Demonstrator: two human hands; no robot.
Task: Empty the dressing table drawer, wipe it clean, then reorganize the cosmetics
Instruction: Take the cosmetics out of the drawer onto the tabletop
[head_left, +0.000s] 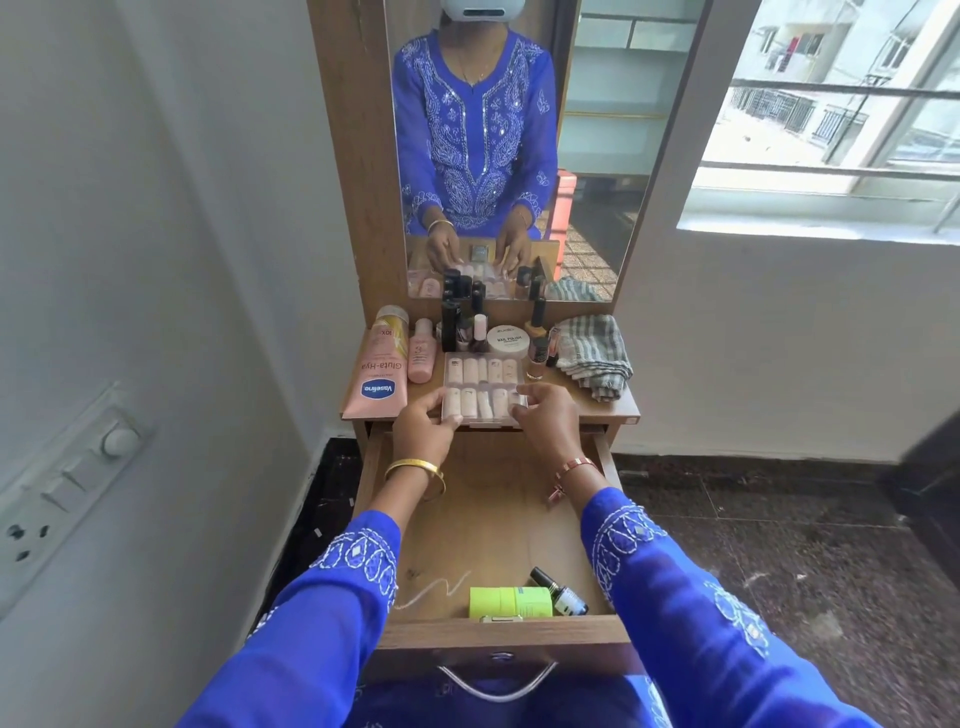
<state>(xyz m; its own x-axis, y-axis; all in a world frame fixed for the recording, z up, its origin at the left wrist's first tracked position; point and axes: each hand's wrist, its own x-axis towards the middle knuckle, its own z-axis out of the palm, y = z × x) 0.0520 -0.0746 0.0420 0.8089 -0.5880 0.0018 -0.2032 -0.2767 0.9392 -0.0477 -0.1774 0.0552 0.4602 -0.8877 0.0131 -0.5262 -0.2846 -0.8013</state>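
A clear plastic box of artificial nails (483, 387) lies at the front edge of the dressing table top (618, 410). My left hand (423, 431) grips its front left corner and my right hand (545, 418) grips its front right corner. Below them the wooden drawer (467, 519) stands pulled out. It holds a lime green container (509, 603) and a small dark bottle (558, 592) near its front wall. On the table top lie a pink Vaseline tube (376, 382), a pink bottle (422, 353), a white nail polish remover jar (507, 340) and several dark bottles (452, 322).
A folded striped cloth (595, 353) sits at the table's right end. A mirror (498, 145) rises behind the cosmetics. A white wall with a switch panel (67, 483) is at the left. A window (841, 119) is at the right, over dark floor tiles (779, 545).
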